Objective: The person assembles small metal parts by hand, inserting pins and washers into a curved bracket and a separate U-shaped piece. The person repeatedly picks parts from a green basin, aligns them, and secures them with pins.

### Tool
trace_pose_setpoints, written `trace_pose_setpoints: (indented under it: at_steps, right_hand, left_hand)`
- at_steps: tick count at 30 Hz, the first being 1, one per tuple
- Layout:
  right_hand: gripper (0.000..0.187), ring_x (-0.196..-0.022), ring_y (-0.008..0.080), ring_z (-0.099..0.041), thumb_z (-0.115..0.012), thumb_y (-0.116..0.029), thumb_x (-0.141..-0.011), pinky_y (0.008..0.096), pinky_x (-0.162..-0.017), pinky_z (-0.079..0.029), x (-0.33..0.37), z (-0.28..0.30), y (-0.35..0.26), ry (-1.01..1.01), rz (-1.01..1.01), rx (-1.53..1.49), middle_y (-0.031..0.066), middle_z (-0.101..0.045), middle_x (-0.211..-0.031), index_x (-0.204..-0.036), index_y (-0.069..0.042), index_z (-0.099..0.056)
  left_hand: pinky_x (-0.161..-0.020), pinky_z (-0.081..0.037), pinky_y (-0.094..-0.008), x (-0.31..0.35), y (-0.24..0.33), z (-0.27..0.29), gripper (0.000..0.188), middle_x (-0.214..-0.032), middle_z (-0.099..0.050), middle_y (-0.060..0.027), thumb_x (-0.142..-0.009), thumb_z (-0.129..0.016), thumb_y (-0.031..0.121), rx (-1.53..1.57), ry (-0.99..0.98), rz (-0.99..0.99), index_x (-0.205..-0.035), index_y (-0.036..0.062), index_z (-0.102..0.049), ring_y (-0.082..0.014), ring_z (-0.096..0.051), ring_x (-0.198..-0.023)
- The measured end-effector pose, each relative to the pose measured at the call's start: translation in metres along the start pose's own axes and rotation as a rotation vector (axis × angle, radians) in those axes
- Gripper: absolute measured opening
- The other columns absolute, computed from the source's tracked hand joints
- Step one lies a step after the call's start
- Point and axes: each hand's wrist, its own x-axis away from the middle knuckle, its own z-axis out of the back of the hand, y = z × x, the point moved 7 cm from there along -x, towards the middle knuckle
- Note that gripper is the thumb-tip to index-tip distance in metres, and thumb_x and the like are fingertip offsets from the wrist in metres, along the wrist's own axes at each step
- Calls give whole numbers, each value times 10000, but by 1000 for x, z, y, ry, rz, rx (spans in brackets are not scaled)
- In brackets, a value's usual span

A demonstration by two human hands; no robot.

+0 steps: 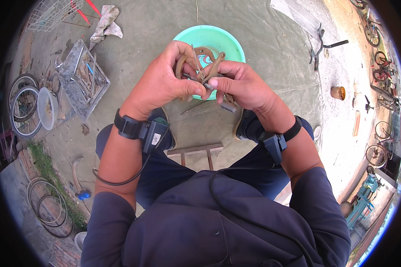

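Grey-green ground (274,58) is filling most of the central view. The person is wearing a dark blue shirt (173,227). A mint-green basin (232,40) is sitting just beyond the hands. A grey metal tray (71,82) is lying well to the left, bearing loose tools.

Left hand (165,75) is grasping one side of a rusty metal part (215,66); right hand (245,84) is grasping the other side. Thumb tips are nearly meeting at the middle. The part is being held between both hands, overlapping the basin in this view; clearance not determinable.

Dark boxes (156,135) are being strapped to both wrists by black bands.

Writing: red-and-white print (206,58) is showing on the basin's bottom, partly covered, wording not made out. A small white label (156,139) is sitting on the left box, too small to read. A tiny pale mark (217,233) is showing on the shirt, also illegible.
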Motion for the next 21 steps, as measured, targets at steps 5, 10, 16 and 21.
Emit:
trace_pose_setpoints:
  at_steps: [5,10,16,21]
  right_hand:
    - [248,-888,153,-701,-641,-167,-972,232,-635,-538,5,21,-14,92,120,-62,90,-697,-1062,-1147,7,-658]
    - [210,-930,196,-717,-625,-143,-979,250,-684,-576,14,75,-44,317,308,-113,106,-701,-1082,-1127,0,-666]
    - [174,-987,238,-700,-626,-109,-976,321,-807,-588,8,92,-39,534,306,-206,121,-699,-1088,-1094,13,-665]
    - [222,-1020,239,-681,-625,-124,-979,361,-865,-571,-3,66,-24,528,211,-257,122,-686,-1129,-1146,20,-650]
  left_hand:
    - [-768,-503,-269,-1,4,9,443,-1109,-642,-71,-874,-767,209,52,103,-179,-1208,84,-506,-137,-610,-880]
    - [-657,-466,-241,0,9,29,238,-1082,-675,-97,-1050,-508,214,-1,187,-187,-1246,79,-510,-116,-630,-797]
    - [-611,-442,-244,-1,7,15,340,-1015,-680,-101,-1069,-445,223,334,102,-144,-1360,52,-489,-124,-624,-751]
    - [-641,-461,-251,-10,2,-12,335,-1039,-696,-101,-1075,-426,233,635,22,-171,-1329,38,-523,-144,-667,-797]
